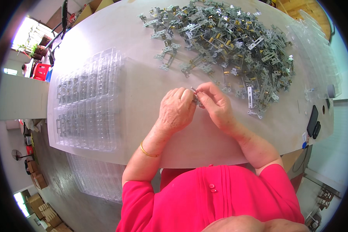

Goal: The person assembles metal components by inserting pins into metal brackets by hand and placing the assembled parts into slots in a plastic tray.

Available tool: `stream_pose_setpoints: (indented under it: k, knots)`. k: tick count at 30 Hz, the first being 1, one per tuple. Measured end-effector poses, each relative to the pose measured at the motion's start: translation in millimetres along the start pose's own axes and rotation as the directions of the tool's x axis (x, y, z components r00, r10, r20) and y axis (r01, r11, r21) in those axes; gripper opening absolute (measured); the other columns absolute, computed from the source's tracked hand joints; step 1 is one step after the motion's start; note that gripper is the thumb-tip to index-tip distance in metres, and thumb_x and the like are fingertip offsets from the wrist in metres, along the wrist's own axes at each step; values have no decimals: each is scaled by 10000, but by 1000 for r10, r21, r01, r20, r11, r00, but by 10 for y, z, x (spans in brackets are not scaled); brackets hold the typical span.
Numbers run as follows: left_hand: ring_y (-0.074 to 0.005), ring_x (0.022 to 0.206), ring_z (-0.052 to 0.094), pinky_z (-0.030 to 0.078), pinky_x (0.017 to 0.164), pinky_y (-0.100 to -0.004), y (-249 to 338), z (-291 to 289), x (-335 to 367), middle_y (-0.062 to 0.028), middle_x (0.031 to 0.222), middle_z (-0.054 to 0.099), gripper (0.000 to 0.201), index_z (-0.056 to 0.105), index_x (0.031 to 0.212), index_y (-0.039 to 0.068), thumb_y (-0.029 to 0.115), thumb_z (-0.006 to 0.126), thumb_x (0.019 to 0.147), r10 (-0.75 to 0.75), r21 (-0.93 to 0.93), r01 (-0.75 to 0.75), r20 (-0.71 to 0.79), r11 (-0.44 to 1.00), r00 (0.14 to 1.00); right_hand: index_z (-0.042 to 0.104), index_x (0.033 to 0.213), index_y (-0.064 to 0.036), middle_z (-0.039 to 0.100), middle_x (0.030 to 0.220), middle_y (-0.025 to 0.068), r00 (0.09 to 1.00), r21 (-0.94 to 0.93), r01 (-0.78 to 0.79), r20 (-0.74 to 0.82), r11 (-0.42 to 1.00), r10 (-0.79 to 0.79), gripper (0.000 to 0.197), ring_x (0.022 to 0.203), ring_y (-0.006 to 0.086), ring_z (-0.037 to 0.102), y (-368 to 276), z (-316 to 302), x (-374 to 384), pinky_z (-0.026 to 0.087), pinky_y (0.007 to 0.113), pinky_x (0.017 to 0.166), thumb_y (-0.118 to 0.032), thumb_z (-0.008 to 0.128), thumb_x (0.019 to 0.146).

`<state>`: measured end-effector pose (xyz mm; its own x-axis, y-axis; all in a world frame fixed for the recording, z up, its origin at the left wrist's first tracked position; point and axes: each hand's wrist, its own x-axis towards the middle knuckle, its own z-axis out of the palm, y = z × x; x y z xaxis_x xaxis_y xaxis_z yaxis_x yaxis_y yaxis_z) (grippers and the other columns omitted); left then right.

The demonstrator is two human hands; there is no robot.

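My left hand and my right hand meet over the middle of the white table. Both are closed, fingers bent, around one small metal part that is mostly covered by the fingertips. A thin end of it sticks up between the right thumb and forefinger. Beyond the hands spreads a large heap of grey metal brackets, several with brass-coloured pieces on them. One flat slotted bracket lies at the near edge of the heap, right of my right hand.
Clear plastic trays with rows of compartments stand on the left, the leftmost slots holding metal parts. More clear trays are piled at the right edge. A black phone lies near the right front. Further trays sit below the table's left edge.
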<state>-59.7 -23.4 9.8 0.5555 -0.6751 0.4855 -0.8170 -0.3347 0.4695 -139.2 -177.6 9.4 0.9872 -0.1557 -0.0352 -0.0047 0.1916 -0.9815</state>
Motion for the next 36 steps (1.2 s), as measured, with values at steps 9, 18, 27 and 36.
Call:
stream_pose_setpoints:
  k: [9,18,27,36]
  knots:
    - [-329,712,564,467,661,-433,2,1,-1,-126,784,555,137,567,896,30,11,622,772,-21,72,29,-109,997,994,580,1110,-57,594,1016,-14,946,-59,297,-120,953,-303,90,842,50,554,13,90,40,503,246,786,-103,577,1032]
    - [-314,716,569,475,652,-424,18,26,18,-115,805,570,151,576,901,43,18,634,764,-24,122,43,-150,992,988,567,1088,-39,632,918,8,980,-209,168,-71,964,-186,79,800,68,623,-18,85,-2,555,246,709,-92,577,1030]
    - [-276,817,618,503,724,-371,16,-139,66,-137,955,654,263,637,1048,-10,112,653,815,-101,-138,82,-134,987,986,548,1109,-41,600,906,16,914,-346,283,-186,895,-361,73,734,76,585,-31,15,56,516,234,669,-57,543,1038]
    - [-146,862,637,516,798,-294,-85,-335,64,-84,949,698,313,666,1145,-63,174,571,964,-385,-646,610,475,459,792,552,1105,-34,599,938,21,886,-301,344,-211,890,-414,70,758,82,588,-31,-46,103,511,226,681,-39,526,1040]
